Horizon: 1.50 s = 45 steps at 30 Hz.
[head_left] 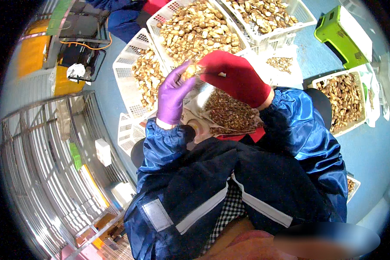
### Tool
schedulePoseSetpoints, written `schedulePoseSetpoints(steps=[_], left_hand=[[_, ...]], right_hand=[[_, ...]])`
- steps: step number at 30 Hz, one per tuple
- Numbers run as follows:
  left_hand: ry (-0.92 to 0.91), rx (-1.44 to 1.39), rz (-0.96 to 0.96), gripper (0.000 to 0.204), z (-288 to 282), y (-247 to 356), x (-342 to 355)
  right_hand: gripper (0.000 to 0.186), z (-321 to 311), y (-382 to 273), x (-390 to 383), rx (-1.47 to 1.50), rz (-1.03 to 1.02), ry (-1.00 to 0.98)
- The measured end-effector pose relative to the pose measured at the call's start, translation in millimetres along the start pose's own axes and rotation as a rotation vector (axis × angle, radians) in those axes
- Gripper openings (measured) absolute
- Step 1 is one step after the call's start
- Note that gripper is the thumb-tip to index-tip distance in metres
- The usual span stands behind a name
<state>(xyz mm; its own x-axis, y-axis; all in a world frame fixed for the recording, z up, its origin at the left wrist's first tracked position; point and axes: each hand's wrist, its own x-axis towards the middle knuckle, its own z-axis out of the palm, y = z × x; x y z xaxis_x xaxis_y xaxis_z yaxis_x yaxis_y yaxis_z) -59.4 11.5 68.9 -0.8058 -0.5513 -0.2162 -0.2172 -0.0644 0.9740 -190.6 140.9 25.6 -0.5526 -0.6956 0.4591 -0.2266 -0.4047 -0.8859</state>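
Note:
Out in front of me, my left hand [172, 96], in a purple glove, pinches a small pale-brown mushroom [189, 73] between thumb and fingers. My right hand [236, 78], in a red glove, is closed with its fingertips at the mushroom's right side. Whatever it grips is hidden. Below the hands, a heap of dark brown trimmings [230, 113] lies on pale sheeting at my lap. Just beyond, mushrooms fill a large white basket [155, 45]. More lie in another white basket [125, 71] to its left.
A third white basket [290, 31] of mushrooms stands at the far right. A green-and-white stool [332, 39] is near it. Right of me sits a tub [362, 89] of browner mushrooms. Metal racking [43, 173] runs along the left. A person's blue clothing [122, 25] shows at the top.

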Motion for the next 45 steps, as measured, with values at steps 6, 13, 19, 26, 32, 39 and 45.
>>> schedulePoseSetpoints(steps=[6,13,19,26,32,39,45], left_hand=[[0.008,0.394,0.197,0.043,-1,22,-34],[0.025,0.553,0.359,0.043,6,24,-40],[0.014,0.737,0.476,0.046,14,32,-41],[-0.004,0.901,0.588,0.049,12,31,-36],[-0.029,0.956,0.649,0.049,7,33,-36],[-0.075,0.449,0.259,0.047,-1,30,-42],[-0.101,0.391,0.148,0.046,-4,27,-43]], right_hand=[[0.024,-1,-16,1,-0.179,-0.353,-0.081],[0.019,-5,-23,-2,-0.299,-0.405,-0.062],[0.016,-25,-24,1,-0.448,-0.405,-0.224],[0.022,-32,-36,5,-0.166,0.035,-0.299],[0.023,-22,-38,7,-0.092,0.138,-0.215],[0.019,-19,-44,11,0.522,0.548,-0.276],[0.020,-18,-39,15,0.062,0.289,-0.352]])
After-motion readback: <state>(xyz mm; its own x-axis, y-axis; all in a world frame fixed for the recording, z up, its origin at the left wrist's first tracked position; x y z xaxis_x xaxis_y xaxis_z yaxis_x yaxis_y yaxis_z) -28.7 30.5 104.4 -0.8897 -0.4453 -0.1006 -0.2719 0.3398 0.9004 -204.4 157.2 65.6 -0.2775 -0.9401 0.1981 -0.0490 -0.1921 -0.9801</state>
